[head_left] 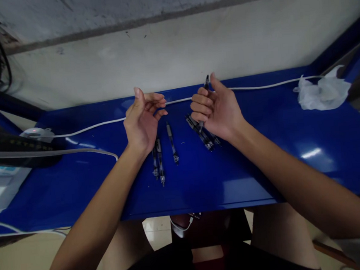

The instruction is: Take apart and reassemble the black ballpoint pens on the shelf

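My left hand (143, 121) hangs palm-on above the blue metal table (233, 180), fingers half curled and holding nothing. My right hand (217, 109) grips a clear-barrelled black gel pen (206, 83) whose end sticks out above the fist. Below my left hand lie two similar pens (157, 161) side by side, close together. A single pen (172, 143) lies just to their right. Under my right hand, a small bunch of pens (202, 133) lies partly hidden by my fingers.
A white cable (251, 87) runs along the table's far side to a crumpled plastic bag (323, 92) at the right. A black device (16, 150) and a white box (3, 188) sit at the left end, with loose cables and a grey wall behind.
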